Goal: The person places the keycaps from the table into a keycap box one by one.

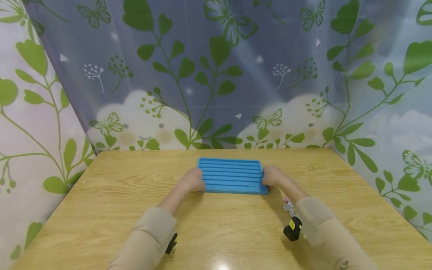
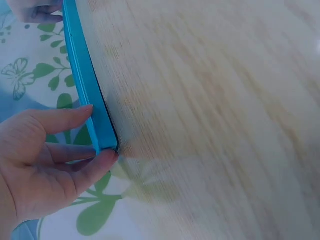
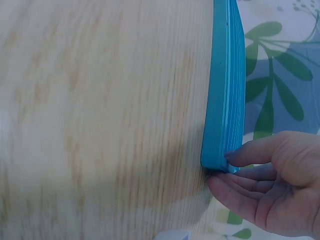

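A blue rectangular tray [image 1: 233,176] with lengthwise ridges lies towards the back of the wooden table. My left hand [image 1: 195,180] grips its left end; in the left wrist view the thumb [image 2: 80,116] is on the near side wall and the fingers reach the corner's underside. At the opposite end, my right hand [image 1: 272,176] pinches the tray. The right wrist view has the thumb [image 3: 240,156] on the rim at the corner and fingers below it. Parts of the fingers are hidden behind the tray in both wrist views.
The wooden table [image 1: 216,221] stretches in front of the tray. Printed cloth [image 1: 216,93] with leaves and butterflies hangs behind the table and at both sides. Black devices [image 1: 293,228] sit at my wrists. Small tags [image 1: 288,207] show beside the right forearm.
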`<state>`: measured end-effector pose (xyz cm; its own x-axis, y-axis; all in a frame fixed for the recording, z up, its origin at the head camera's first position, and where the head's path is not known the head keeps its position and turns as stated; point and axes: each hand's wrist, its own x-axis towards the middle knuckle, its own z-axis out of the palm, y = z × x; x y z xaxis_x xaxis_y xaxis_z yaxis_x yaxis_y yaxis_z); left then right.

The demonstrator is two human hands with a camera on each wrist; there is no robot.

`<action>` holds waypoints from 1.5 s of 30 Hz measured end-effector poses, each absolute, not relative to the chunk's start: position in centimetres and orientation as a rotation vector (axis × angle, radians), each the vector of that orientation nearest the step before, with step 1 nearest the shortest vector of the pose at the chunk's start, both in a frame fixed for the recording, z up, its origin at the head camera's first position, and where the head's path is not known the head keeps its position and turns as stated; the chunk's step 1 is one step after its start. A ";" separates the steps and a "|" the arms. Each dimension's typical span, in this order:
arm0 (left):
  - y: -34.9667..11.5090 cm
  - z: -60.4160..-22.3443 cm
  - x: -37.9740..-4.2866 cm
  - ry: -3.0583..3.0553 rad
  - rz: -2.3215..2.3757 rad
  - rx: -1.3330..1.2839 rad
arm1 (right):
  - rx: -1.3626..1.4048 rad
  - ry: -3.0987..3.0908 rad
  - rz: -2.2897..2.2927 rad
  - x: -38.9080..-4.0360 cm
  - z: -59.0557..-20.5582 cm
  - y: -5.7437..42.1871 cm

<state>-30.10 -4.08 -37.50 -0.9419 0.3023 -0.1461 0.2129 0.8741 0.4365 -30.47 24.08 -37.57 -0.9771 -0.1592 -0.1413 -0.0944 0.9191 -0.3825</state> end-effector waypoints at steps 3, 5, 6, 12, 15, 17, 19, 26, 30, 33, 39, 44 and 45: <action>-4.5 -37.4 -29.9 2.843 0.600 0.378 | -0.232 2.912 -0.546 -30.4 -37.6 23.5; -4.7 -37.4 -29.6 2.853 0.574 0.374 | -0.246 2.907 -0.550 -30.3 -37.6 23.1; -4.8 -37.4 -29.5 2.856 0.564 0.376 | -0.254 2.910 -0.544 -30.2 -37.6 22.9; -5.5 -37.4 -28.7 2.855 0.552 0.374 | -0.268 2.883 -0.566 -29.7 -37.5 22.0; -5.8 -37.3 -28.3 2.855 0.553 0.367 | -0.273 2.869 -0.567 -29.6 -37.5 21.7; -6.0 -37.2 -28.1 2.862 0.534 0.376 | -0.272 2.864 -0.565 -29.5 -37.4 21.6; -6.1 -37.1 -28.0 2.863 0.510 0.391 | -0.276 2.862 -0.565 -29.5 -37.4 21.5; -6.7 -36.9 -27.0 2.838 0.489 0.361 | -0.295 2.831 -0.574 -29.2 -37.8 20.8; -7.1 -36.9 -26.5 2.829 0.491 0.324 | -0.306 2.824 -0.595 -28.8 -37.8 20.3; -7.5 -36.9 -26.0 2.840 0.466 0.310 | -0.312 2.832 -0.586 -28.5 -37.7 20.0; -8.0 -36.9 -25.2 2.845 0.400 0.336 | -0.350 2.841 -0.575 -27.9 -37.6 19.4; -8.6 -36.7 -24.4 2.838 0.391 0.315 | -0.420 2.833 -0.557 -27.4 -37.5 19.0; -8.6 -36.6 -24.3 2.840 0.392 0.308 | -0.425 2.828 -0.554 -27.3 -37.4 18.9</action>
<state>-24.29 -8.65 -36.60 -0.9444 0.2414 -0.2231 0.1719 0.9413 0.2907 -27.32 18.87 -37.43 -0.9319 -0.3229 -0.1651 -0.2367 0.8865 -0.3976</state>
